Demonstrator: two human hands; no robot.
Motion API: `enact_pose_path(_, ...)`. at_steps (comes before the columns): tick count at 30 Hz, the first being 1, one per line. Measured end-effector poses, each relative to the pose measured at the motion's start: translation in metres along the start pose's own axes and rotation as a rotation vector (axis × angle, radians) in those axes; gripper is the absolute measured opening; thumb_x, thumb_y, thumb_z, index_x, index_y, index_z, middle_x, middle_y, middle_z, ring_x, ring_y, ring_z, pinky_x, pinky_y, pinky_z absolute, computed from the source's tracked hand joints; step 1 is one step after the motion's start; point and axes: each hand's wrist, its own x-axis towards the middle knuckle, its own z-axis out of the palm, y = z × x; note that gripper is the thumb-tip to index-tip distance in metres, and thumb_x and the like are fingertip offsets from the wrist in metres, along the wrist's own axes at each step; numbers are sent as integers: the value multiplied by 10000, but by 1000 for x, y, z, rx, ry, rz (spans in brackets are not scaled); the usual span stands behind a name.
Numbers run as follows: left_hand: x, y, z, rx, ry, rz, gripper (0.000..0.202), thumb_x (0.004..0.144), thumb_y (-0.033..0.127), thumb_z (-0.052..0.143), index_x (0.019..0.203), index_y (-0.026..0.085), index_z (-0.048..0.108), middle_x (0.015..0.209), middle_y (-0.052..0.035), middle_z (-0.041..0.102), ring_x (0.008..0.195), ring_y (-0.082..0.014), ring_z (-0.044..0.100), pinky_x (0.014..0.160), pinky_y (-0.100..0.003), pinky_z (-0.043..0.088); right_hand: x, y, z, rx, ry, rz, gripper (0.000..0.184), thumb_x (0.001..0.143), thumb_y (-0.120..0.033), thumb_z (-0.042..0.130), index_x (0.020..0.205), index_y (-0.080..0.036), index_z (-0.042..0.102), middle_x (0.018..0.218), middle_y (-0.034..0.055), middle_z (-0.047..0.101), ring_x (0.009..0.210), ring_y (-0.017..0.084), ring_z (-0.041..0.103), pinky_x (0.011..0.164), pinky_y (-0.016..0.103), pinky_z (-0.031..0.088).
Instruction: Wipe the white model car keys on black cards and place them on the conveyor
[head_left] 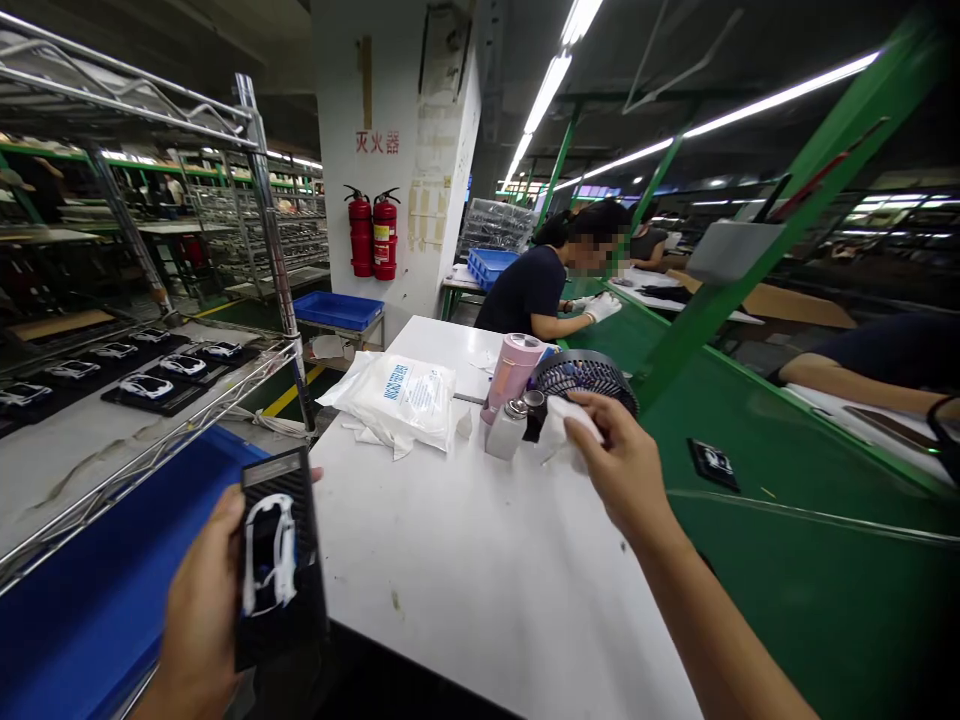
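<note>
My left hand (201, 600) grips a flat black case (281, 640) by its sides, upright near the table's front left corner. On the case's face shows a white car-shaped piece (270, 555). Pinched between the thumb and fingers of my right hand (619, 460) is a white wipe (564, 428), raised over the white table (450, 540). Just left of the wipe stands a small clear bottle with a metal top (507, 428). Behind that bottle is a pink tumbler (513, 372), and a round black fan (589, 372) sits behind the wipe.
A white plastic packet with blue print (405, 395) lies on the table's far left. Left is a wire rack (262, 200) holding several car pieces, above a blue bin (112, 600). A green bench (787, 590) with another black case (712, 463) runs along the right. A co-worker (525, 290) leans over it.
</note>
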Motion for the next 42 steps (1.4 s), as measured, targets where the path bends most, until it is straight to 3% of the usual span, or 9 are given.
enact_pose_path(4,-10,-25,36,22,-202,-192,414,761,408,530,1044,123,627,902,-74,706,492,-86,528,447,-201,434,-88,-48,-15,194,-105,-25,238,868,-352,530,1065,-225,566,808,14,620,459,103,506,361,192,397)
enact_pose_path(8,-22,-43,49,-11,-338,-332,396,791,408,504,1034,110,598,864,-105,697,505,-110,546,472,-238,452,-130,-84,-17,431,-156,-187,182,852,-195,541,1022,-241,588,875,43,596,674,160,586,521,218,486)
enact_pose_path(13,-39,-47,52,-70,-430,-417,439,801,446,487,1068,102,544,928,-161,676,823,-230,633,713,-338,503,-135,-108,-5,531,-206,-333,358,850,-46,467,1162,-209,530,876,72,545,707,147,565,572,229,497)
enact_pose_path(17,-49,-47,51,-41,-489,-325,357,810,415,492,1053,158,537,957,-130,675,919,-272,621,852,-430,459,-139,-117,6,431,-243,-423,361,847,-40,441,1163,-186,536,874,95,509,745,171,546,614,273,504)
enact_pose_path(21,-50,-47,48,23,-477,-279,353,806,414,507,1061,174,550,993,-119,669,920,-268,621,842,-407,467,-143,-109,7,342,-305,-402,351,860,-67,425,1169,-188,540,854,93,485,706,175,519,571,286,485)
enact_pose_path(26,-50,-47,50,3,-446,-321,373,788,433,528,1049,170,571,977,-116,673,810,-221,633,722,-337,498,-142,-98,-4,542,-291,-308,385,865,-46,428,1206,-202,513,838,64,490,686,146,529,557,249,477)
enact_pose_path(32,-53,-48,54,-53,-506,-477,420,812,435,488,1073,119,580,1005,-140,664,939,-242,610,872,-370,448,-140,-109,1,522,-340,-326,343,872,-63,412,1165,-184,544,863,82,505,750,171,537,631,283,489)
enact_pose_path(37,-48,-49,52,2,-482,-500,519,789,518,467,1028,78,605,836,-136,673,740,-215,619,720,-338,483,-146,-108,-1,371,-450,-448,285,905,-142,368,1096,-197,572,785,67,491,617,147,488,523,257,454)
enact_pose_path(42,-45,-47,51,-14,-482,-529,561,798,528,436,996,43,635,768,-121,658,691,-189,604,658,-282,473,-145,-94,-17,529,-413,-302,349,881,-81,409,1155,-242,553,833,57,499,657,134,528,516,218,452)
